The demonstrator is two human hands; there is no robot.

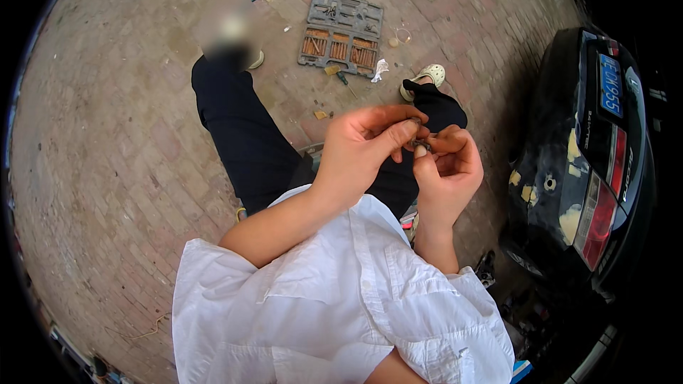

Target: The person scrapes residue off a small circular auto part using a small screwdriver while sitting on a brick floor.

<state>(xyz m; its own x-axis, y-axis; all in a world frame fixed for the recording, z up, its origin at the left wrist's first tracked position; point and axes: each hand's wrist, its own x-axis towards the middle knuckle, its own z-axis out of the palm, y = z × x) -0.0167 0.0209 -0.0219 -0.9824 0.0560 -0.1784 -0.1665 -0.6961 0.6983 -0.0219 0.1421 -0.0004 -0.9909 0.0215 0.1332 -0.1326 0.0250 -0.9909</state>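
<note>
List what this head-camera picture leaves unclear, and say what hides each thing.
Head view, small dark part: too small, partly covered by the left hand and right hand.
Head view, pale patch at upper left: blurred over.
Head view, rusty pieces in the grey case: too small to identify.
Head view, black car: far side lost in dark right rim.

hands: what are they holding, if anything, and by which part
Left hand and right hand pinch a small dark piece; which part each grips cannot be told.
</note>
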